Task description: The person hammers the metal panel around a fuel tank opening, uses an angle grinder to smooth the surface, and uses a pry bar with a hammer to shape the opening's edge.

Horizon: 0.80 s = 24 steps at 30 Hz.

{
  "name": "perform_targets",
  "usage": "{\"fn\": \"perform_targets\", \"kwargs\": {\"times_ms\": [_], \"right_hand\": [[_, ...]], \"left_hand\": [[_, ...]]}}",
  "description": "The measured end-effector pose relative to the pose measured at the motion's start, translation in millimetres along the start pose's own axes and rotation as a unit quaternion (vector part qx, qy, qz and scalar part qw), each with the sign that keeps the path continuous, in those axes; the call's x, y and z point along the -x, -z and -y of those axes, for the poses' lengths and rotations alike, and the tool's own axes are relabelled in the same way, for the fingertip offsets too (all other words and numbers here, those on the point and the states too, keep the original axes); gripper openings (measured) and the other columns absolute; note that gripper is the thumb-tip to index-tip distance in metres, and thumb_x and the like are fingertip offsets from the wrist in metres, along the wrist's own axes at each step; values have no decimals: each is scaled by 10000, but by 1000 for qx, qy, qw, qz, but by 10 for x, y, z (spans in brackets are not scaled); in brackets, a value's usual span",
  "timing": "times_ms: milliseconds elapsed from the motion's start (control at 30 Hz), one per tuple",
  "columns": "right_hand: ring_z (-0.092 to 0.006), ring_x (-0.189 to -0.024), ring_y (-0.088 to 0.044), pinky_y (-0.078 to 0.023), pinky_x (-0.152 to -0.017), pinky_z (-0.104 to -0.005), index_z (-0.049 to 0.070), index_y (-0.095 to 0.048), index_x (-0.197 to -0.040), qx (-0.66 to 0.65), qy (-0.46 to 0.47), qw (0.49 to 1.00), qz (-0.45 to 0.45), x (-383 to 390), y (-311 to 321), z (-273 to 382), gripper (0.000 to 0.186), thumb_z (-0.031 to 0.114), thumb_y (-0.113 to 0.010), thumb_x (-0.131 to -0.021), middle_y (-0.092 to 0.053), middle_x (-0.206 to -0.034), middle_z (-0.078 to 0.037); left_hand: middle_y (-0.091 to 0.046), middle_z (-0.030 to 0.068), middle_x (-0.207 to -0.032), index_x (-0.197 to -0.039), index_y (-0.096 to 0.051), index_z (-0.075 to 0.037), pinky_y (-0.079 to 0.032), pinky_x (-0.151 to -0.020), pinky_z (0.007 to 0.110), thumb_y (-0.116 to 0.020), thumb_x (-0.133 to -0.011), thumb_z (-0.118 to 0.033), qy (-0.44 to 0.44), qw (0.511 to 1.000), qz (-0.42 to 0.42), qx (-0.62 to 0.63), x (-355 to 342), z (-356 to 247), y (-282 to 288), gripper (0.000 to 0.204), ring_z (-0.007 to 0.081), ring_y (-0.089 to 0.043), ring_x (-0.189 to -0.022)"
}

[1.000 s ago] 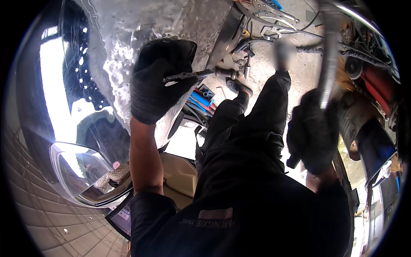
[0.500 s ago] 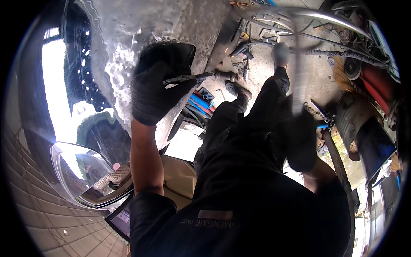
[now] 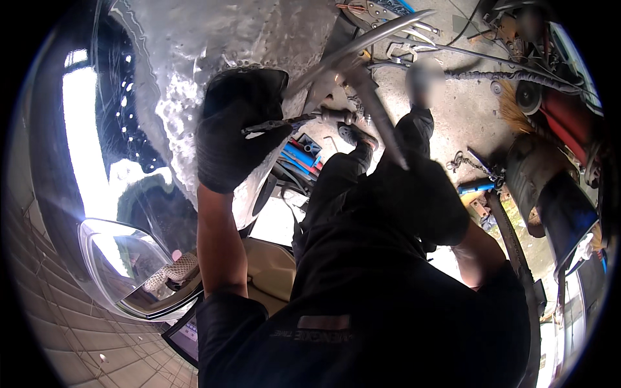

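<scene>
Head view: gloved left hand [image 3: 234, 132] clenches a thin punch-like tool [image 3: 304, 120] against the bare, rough-worked metal panel [image 3: 194, 77], right hand [image 3: 424, 197] grasps a hammer [image 3: 372, 107] raised near it; panel surface looks only partly worked
</scene>
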State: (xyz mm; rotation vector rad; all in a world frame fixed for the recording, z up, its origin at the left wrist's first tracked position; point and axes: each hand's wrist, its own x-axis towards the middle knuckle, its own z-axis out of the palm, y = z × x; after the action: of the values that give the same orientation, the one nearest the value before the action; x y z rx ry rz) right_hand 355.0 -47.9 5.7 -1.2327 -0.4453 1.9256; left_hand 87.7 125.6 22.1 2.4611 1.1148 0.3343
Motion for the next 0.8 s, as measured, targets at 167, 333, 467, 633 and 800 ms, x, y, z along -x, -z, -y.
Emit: {"fn": "perform_targets", "kwargs": {"times_ms": [167, 333, 467, 633, 800], "right_hand": [[-107, -573, -504, -401, -494, -272, 63, -578, -1056, 222, 184, 952, -99, -21, 21, 115, 90, 137, -559, -1009, -517, -709, 39], [-176, -726, -585, -472, -627, -312, 30, -590, -1148, 306, 85, 947, -45, -34, 18, -196, 186, 117, -572, -985, -605, -858, -56], [-272, -756, -641, -507, -652, -391, -25, -599, -1137, 73, 29, 993, -84, 31, 55, -105, 239, 142, -615, -967, -653, -877, -149], [-144, -737, -608, -473, -633, -315, -12, -603, -1063, 168, 43, 985, -8, -59, 79, -307, 152, 120, -590, -990, -623, -817, -75], [-91, -697, -560, -449, -587, -280, 22, -602, -1032, -75, -76, 993, -41, -29, 32, -206, 193, 208, -564, -999, -586, -780, -29]], "left_hand": [[-671, 147, -1023, -743, -654, -46, -542, -811, 379, -921, -598, -139, 59, 998, 0, 24, 1, -37, -21, 318, 322, -652, -959], [-666, 152, -987, -719, -631, -43, -542, -775, 379, -924, -585, -119, 59, 998, 17, 18, 36, -28, -15, 331, 315, -654, -921], [-667, 150, -986, -711, -620, -46, -540, -776, 383, -925, -569, -100, 83, 996, 14, 26, 32, -31, -16, 341, 320, -653, -927], [-670, 149, -993, -721, -631, -49, -539, -785, 388, -920, -570, -88, 84, 996, 16, 35, 28, -59, -3, 328, 317, -651, -945], [-673, 154, -1022, -747, -644, -51, -536, -822, 403, -920, -573, -97, 58, 997, -3, 53, 43, -68, -20, 329, 320, -650, -972]]}}
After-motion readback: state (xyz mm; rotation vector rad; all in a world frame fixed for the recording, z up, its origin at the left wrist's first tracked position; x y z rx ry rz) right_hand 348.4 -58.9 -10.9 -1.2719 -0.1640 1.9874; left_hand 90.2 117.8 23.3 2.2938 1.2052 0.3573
